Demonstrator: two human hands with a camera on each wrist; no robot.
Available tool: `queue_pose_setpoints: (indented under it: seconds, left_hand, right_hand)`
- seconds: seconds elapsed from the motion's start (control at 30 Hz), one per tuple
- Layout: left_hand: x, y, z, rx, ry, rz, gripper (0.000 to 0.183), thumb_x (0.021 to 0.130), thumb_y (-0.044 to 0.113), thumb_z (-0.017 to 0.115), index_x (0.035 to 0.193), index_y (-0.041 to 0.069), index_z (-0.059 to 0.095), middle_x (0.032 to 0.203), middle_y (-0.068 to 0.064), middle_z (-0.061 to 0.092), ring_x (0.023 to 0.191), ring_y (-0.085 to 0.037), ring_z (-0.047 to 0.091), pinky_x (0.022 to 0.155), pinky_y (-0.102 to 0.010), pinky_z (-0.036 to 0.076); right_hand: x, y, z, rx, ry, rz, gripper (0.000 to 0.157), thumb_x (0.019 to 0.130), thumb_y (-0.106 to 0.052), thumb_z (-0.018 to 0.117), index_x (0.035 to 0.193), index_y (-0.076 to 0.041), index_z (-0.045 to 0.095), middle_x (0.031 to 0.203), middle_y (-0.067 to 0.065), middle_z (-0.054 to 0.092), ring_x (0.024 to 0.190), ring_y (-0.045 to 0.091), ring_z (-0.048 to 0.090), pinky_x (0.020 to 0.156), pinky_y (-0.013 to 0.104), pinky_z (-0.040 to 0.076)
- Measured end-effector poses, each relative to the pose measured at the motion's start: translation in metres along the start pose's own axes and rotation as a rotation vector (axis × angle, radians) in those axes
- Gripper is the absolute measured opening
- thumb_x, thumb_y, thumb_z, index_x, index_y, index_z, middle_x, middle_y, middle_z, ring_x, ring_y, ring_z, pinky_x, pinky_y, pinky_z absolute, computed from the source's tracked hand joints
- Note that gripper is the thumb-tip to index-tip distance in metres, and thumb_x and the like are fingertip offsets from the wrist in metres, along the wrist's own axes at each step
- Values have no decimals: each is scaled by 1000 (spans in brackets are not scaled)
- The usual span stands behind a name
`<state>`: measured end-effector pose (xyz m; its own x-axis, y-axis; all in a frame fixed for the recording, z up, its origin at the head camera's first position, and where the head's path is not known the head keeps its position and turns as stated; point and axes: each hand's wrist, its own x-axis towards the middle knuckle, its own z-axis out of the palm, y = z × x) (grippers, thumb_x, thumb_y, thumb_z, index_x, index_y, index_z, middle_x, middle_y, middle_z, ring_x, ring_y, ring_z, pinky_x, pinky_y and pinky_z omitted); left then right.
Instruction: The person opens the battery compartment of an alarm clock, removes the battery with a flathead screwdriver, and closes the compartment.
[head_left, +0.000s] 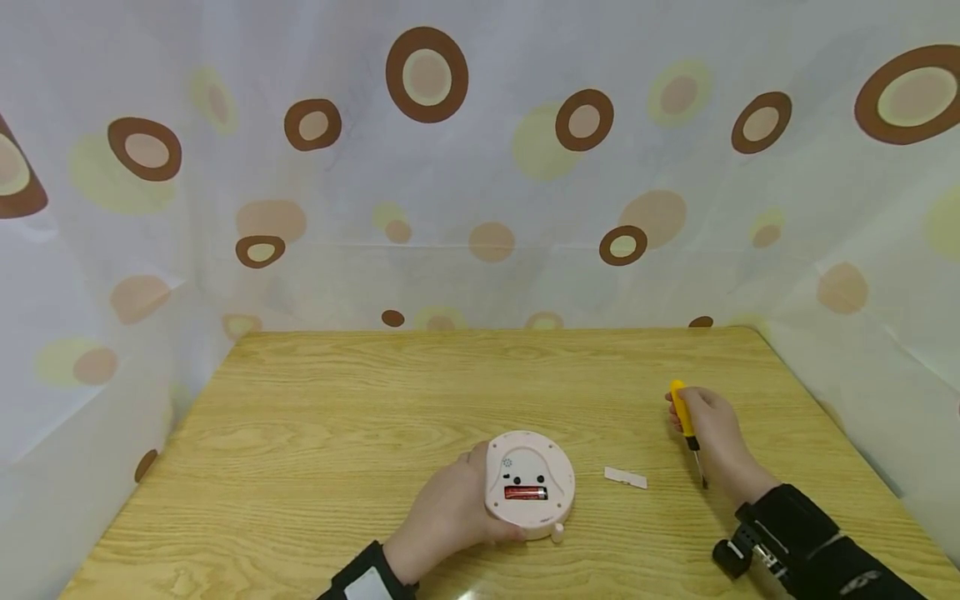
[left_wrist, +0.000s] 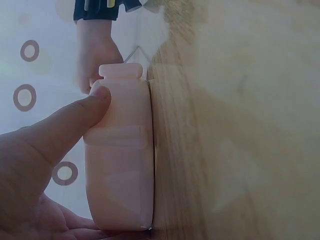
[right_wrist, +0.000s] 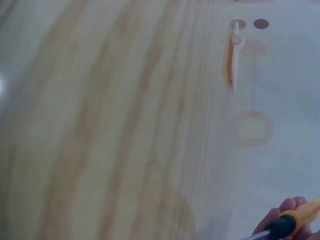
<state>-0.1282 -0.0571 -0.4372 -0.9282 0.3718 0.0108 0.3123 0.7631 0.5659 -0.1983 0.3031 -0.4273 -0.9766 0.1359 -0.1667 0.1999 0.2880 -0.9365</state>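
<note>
On the table lies a round pale pink device, its back facing up. A red battery sits in the uncovered slot there, near two dark round spots. My left hand grips the device around its left side; the left wrist view shows the thumb on its side wall. Off to the right, my right hand holds a screwdriver by its yellow handle, with the metal shaft pointing down toward the table. In the right wrist view only fingertips and part of the screwdriver show.
A small pale pink battery cover lies on the wooden table between the device and my right hand. Behind and at both sides hangs a white sheet with brown and yellow circles.
</note>
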Motion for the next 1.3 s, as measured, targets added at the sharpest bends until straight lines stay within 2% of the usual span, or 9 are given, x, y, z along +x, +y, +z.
queue_pose_setpoints:
  seconds: [0.13, 0.3, 0.77, 0.87, 1.03, 1.17, 1.3]
  left_hand:
    - [-2, 1, -1, 0, 5, 5, 114, 60, 49, 103, 147, -3, 50, 127, -16, 72, 110, -29, 73, 90, -40, 60]
    - [-2, 1, 0, -5, 5, 2, 114, 60, 50, 103, 147, -3, 50, 127, -16, 72, 110, -28, 73, 90, -39, 60]
    - [-2, 0, 1, -14, 12, 15, 114, 60, 51, 103, 148, 1, 51, 127, -13, 72, 110, -26, 73, 89, -37, 60]
    - [-2, 0, 1, 0, 19, 21, 114, 59, 52, 103, 147, 0, 51, 124, -14, 72, 107, -26, 73, 87, -37, 60]
    - [-2, -1, 2, 4, 25, 24, 115, 59, 52, 103, 147, -1, 51, 125, -14, 72, 107, -26, 73, 87, -37, 60]
    - [-3, 0, 2, 6, 27, 23, 115, 59, 52, 103, 147, -1, 51, 125, -14, 72, 107, -27, 73, 87, -37, 60]
    - [-2, 0, 1, 18, 25, 16, 116, 60, 53, 102, 147, -2, 50, 124, -15, 72, 107, -28, 73, 86, -38, 60]
  right_hand:
    - [2, 2, -3, -158, -2, -57, 53, 115, -32, 37, 139, 13, 50, 104, 1, 63, 86, 3, 58, 76, 21, 53]
    - [1, 3, -6, -334, 10, -101, 53, 114, -37, 45, 134, 10, 57, 112, 16, 63, 87, 13, 54, 71, 27, 48]
    - [5, 3, -17, -441, 26, -100, 52, 109, -35, 59, 130, 13, 64, 116, 28, 69, 84, 13, 61, 67, 25, 53]
    - [6, 2, -19, -492, 28, -108, 48, 107, -34, 64, 123, 11, 69, 106, 24, 74, 80, 14, 63, 66, 27, 52]
    - [8, 2, -22, -614, 25, -132, 42, 102, -32, 71, 112, 9, 76, 83, 9, 76, 72, 16, 64, 65, 30, 49]
    - [11, 1, -25, -693, 19, -141, 42, 100, -34, 72, 107, 7, 78, 78, 6, 75, 70, 16, 64, 64, 31, 47]
    - [13, 0, -27, -721, 7, -139, 42, 100, -36, 72, 102, 5, 80, 77, 6, 75, 70, 16, 64, 64, 31, 47]
